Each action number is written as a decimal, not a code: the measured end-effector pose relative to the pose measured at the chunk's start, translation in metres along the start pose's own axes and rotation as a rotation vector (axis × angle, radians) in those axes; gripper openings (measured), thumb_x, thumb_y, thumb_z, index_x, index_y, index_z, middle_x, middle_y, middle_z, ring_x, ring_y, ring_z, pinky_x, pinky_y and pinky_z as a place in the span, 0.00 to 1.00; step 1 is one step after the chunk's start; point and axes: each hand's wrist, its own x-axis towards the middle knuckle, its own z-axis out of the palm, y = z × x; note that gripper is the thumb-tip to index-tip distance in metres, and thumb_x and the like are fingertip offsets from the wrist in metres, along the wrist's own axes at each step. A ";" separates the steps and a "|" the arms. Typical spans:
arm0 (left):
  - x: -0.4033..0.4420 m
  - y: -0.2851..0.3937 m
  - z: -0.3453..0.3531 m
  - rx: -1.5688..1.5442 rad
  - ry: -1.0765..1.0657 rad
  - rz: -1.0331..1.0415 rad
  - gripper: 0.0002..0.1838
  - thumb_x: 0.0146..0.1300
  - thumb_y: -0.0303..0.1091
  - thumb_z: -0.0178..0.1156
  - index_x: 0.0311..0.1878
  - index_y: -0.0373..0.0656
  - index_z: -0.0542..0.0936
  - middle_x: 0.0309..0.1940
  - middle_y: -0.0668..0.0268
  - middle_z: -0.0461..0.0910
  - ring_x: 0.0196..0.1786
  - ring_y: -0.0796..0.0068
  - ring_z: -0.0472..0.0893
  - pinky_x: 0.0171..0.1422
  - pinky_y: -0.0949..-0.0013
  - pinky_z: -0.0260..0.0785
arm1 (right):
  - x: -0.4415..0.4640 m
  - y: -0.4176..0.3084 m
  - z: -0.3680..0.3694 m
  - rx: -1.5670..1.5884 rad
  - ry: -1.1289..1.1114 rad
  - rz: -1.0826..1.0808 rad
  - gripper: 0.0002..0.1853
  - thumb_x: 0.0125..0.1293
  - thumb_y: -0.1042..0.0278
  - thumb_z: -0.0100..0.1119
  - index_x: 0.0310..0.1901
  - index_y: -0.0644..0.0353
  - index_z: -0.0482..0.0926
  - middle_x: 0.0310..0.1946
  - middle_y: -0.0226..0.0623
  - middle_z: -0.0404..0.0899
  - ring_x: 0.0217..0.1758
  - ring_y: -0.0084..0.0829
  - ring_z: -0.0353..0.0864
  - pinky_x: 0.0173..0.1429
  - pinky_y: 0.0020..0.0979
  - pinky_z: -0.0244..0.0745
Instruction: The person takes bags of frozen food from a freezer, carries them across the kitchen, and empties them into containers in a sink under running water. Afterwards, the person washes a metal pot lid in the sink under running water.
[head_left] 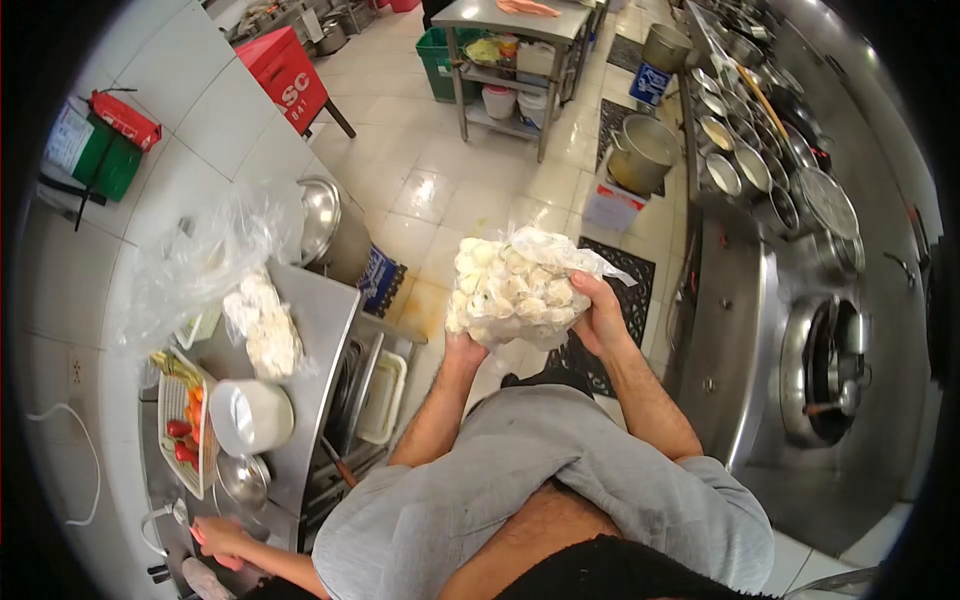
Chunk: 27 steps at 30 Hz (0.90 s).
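Note:
Between my two hands is a clear plastic bag (515,290) packed with whitish, rounded pieces that look like mushrooms. My left hand (466,350) supports it from below on the left, its fingers mostly hidden under the bag. On the right side, my right hand (603,318) grips the bag, thumb on top near the loose plastic end. A second bag of similar pale pieces (265,325) lies on the steel counter (325,300) to the left, beside crumpled clear plastic (200,265).
Another person's hand (222,537) holds something reddish at lower left. Nearby are a white tub (252,417), a basket (206,470) of vegetables and a steel bowl (243,482). A large pot (643,155) stands ahead; a steel cooking range (735,330) runs along the right.

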 end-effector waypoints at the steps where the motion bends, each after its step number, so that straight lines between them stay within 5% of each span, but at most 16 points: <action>1: 0.025 0.013 0.002 0.003 -0.003 0.016 0.32 0.63 0.55 0.41 0.64 0.44 0.59 0.63 0.60 0.62 0.62 0.58 0.65 0.64 0.53 0.59 | 0.029 -0.006 0.001 -0.002 -0.016 0.001 0.29 0.57 0.57 0.55 0.56 0.68 0.64 0.54 0.44 0.70 0.56 0.36 0.70 0.61 0.36 0.64; 10: 0.208 0.121 -0.023 -0.042 0.059 0.249 0.29 0.65 0.49 0.42 0.64 0.42 0.58 0.62 0.56 0.62 0.61 0.55 0.65 0.64 0.50 0.60 | 0.287 -0.038 0.028 0.001 -0.090 0.082 0.22 0.57 0.65 0.57 0.51 0.63 0.64 0.45 0.38 0.72 0.48 0.29 0.73 0.54 0.31 0.69; 17: 0.341 0.221 -0.022 -0.094 0.191 0.472 0.26 0.64 0.44 0.43 0.63 0.40 0.61 0.60 0.56 0.64 0.60 0.56 0.67 0.63 0.52 0.62 | 0.494 -0.064 0.092 -0.150 -0.174 0.251 0.22 0.59 0.60 0.56 0.51 0.60 0.64 0.45 0.37 0.71 0.47 0.28 0.74 0.50 0.31 0.72; 27: 0.537 0.404 -0.067 -0.141 0.196 0.487 0.25 0.63 0.40 0.42 0.61 0.38 0.62 0.59 0.56 0.66 0.60 0.56 0.67 0.63 0.53 0.61 | 0.774 -0.051 0.166 -0.167 -0.188 0.310 0.21 0.60 0.59 0.56 0.50 0.61 0.64 0.43 0.37 0.72 0.46 0.28 0.75 0.50 0.32 0.73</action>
